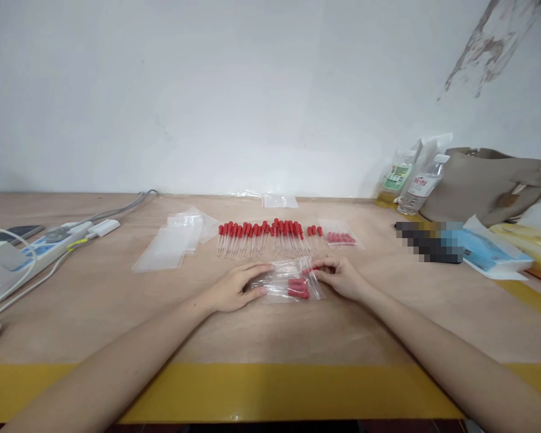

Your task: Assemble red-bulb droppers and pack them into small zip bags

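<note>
A small clear plastic bag (pixel 290 282) with several red-capped droppers inside lies on the wooden table (pixel 270 331) between my hands. My left hand (pixel 234 288) rests on the bag's left end, fingers curled and pressing it down. My right hand (pixel 340 276) pinches the bag's right, open end with fingers together. Just behind the bag lies a long row of loose red-capped glass droppers (pixel 261 236). A filled bag of droppers (pixel 341 237) sits at the row's right end.
A stack of empty clear bags (pixel 171 243) lies to the left, more bags (pixel 279 200) by the wall. A power strip with cables (pixel 49 243) sits far left. Two bottles (pixel 410 180), a beige handbag (pixel 487 183) and papers (pixel 491 252) fill the right. Yellow tape (pixel 270 391) edges the table front.
</note>
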The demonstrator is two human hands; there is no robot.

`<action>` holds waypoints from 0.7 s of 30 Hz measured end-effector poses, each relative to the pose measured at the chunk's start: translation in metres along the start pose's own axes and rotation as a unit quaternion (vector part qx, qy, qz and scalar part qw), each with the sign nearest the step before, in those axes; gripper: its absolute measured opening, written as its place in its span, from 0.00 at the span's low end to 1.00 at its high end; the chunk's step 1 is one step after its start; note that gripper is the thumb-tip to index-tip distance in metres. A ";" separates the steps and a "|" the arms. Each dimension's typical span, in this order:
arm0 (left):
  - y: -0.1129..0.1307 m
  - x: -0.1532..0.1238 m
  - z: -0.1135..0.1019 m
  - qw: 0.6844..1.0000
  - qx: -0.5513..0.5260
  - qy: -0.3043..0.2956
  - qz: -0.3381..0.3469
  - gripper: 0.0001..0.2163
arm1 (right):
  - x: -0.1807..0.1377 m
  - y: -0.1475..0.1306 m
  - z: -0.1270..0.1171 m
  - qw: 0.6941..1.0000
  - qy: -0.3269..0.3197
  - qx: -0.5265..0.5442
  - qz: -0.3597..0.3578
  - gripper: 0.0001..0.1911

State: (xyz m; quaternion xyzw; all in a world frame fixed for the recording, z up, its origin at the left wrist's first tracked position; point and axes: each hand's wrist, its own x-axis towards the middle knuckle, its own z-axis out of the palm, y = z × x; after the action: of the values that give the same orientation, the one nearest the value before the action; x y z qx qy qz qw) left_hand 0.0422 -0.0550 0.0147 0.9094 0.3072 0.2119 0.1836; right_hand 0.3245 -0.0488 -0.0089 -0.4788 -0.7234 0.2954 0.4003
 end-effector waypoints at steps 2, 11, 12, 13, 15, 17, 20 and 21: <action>0.000 0.000 0.000 1.000 -0.002 0.000 0.002 0.20 | 0.003 -0.003 0.008 1.000 -0.008 0.012 0.004 0.11; -0.001 0.000 0.002 1.000 -0.016 0.012 0.005 0.17 | 0.009 -0.009 -0.004 0.997 -0.044 0.052 0.043 0.14; -0.001 0.000 0.001 1.000 -0.020 0.014 0.002 0.16 | 0.015 -0.007 -0.010 0.999 -0.011 0.010 0.051 0.13; -0.001 0.000 0.001 1.000 -0.023 0.017 -0.001 0.14 | 0.022 -0.006 -0.016 0.997 0.025 -0.042 0.061 0.11; -0.001 0.000 0.001 0.999 -0.028 0.018 -0.007 0.10 | 0.040 -0.003 -0.026 0.980 0.086 -0.159 0.084 0.08; 0.000 0.000 0.000 0.999 -0.028 0.018 -0.012 0.09 | 0.060 -0.001 -0.032 0.957 0.096 -0.248 0.119 0.07; 0.000 -0.001 0.000 0.999 -0.028 0.016 -0.019 0.09 | 0.086 0.001 -0.032 0.927 0.101 -0.310 0.185 0.10; 0.000 -0.001 0.001 0.999 -0.028 0.019 -0.020 0.10 | 0.093 0.002 -0.029 0.922 0.100 -0.313 0.203 0.10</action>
State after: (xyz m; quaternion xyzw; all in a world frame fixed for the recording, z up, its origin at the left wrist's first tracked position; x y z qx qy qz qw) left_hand 0.0419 -0.0555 0.0140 0.8933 0.3231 0.2336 0.2074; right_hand 0.3301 0.0398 0.0318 -0.7435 -0.6224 0.0796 0.2313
